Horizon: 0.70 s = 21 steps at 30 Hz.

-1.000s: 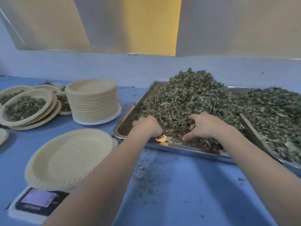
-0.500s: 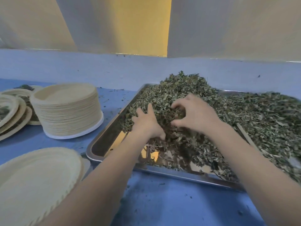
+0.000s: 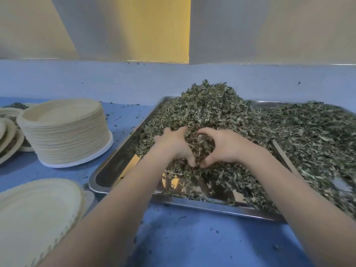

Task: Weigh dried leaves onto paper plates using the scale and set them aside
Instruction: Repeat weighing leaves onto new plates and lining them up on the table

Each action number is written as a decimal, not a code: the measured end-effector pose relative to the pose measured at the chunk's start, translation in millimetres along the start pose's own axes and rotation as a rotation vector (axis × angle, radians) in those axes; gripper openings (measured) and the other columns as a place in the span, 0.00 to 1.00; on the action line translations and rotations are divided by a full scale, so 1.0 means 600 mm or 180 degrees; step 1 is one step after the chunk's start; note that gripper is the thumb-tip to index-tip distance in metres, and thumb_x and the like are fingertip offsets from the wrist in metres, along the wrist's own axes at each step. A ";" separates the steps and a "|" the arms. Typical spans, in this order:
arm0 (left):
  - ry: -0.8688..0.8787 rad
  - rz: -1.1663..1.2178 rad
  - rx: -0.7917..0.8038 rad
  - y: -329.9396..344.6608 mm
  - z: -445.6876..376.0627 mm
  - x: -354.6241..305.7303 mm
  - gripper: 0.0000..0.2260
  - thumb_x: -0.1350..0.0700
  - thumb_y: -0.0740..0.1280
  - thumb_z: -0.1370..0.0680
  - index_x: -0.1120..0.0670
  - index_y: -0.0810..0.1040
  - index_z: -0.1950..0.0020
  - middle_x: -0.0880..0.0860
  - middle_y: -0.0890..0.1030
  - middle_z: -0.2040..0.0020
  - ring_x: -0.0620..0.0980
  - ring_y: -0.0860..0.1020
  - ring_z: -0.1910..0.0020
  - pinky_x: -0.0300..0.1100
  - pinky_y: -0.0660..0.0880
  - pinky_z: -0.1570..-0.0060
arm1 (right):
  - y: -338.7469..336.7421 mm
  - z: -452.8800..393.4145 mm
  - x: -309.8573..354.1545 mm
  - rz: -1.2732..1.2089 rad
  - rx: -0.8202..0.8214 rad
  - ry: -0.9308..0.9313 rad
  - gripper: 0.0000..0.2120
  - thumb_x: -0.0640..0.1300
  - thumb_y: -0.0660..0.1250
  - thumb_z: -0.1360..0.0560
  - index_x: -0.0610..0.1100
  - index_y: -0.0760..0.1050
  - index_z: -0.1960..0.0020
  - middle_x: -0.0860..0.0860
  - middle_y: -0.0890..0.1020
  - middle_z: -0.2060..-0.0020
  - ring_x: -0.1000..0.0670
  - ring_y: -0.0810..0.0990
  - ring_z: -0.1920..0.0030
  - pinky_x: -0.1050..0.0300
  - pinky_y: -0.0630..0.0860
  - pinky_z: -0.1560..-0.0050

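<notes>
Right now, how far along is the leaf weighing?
Done: several filled plates sit at the far left, leaves showing in them. In hand: the left hand and right hand cup a clump from the dried leaves piled in the steel tray. Left: the empty paper plate at lower left holds nothing yet, and a tall stack of paper plates waits.

Blue table [image 3: 202, 239] against pale blue wall [image 3: 96, 79]; beige panels [image 3: 269, 29], yellow strip [image 3: 163, 29] above.

Your fingertips [image 3: 194, 162] are buried in the dried leaves [image 3: 212, 112]; left of them, the empty paper plate [image 3: 34, 212] runs off-frame.
</notes>
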State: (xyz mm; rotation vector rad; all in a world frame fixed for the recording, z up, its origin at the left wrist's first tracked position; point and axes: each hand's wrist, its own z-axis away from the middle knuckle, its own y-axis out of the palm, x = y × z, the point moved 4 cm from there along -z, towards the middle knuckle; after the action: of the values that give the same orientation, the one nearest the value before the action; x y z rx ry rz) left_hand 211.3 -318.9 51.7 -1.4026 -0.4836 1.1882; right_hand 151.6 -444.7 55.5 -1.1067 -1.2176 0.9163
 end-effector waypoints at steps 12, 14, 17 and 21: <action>0.0112 0.1447 0.0237 0.015 0.027 0.002 0.43 0.71 0.71 0.32 0.50 0.54 0.24 0.57 0.74 0.55 0.52 0.76 0.66 0.41 0.75 0.72 | 0.015 -0.005 0.034 -0.0860 -0.0189 0.0011 0.39 0.43 0.78 0.37 0.52 0.64 0.31 0.51 0.79 0.55 0.54 0.76 0.64 0.61 0.70 0.67; 0.0162 0.1335 0.0116 -0.007 0.037 0.001 0.44 0.69 0.72 0.31 0.50 0.52 0.24 0.55 0.73 0.51 0.52 0.77 0.63 0.40 0.76 0.73 | -0.006 -0.001 0.047 -0.0917 -0.0232 -0.0032 0.39 0.41 0.77 0.36 0.53 0.64 0.30 0.51 0.79 0.59 0.57 0.76 0.70 0.64 0.69 0.73; 0.0188 0.1230 -0.0056 -0.042 0.057 0.004 0.44 0.67 0.72 0.31 0.52 0.49 0.23 0.59 0.73 0.40 0.58 0.78 0.52 0.49 0.78 0.61 | -0.038 0.005 0.085 -0.0822 -0.0301 -0.0192 0.39 0.39 0.77 0.35 0.51 0.63 0.29 0.49 0.79 0.52 0.59 0.76 0.74 0.67 0.69 0.77; 0.0287 0.1262 -0.0263 -0.091 0.099 0.025 0.40 0.67 0.72 0.31 0.56 0.55 0.25 0.61 0.73 0.39 0.58 0.76 0.48 0.51 0.77 0.53 | -0.071 0.019 0.141 -0.0951 -0.0407 -0.0420 0.38 0.38 0.76 0.34 0.48 0.64 0.29 0.45 0.77 0.41 0.57 0.80 0.69 0.69 0.74 0.74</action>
State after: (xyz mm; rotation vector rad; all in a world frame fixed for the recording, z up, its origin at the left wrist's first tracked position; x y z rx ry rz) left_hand 185.3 -264.5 107.4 -1.6661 -0.1956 1.4239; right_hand 150.9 -371.8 117.4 -0.9419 -1.5212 0.6982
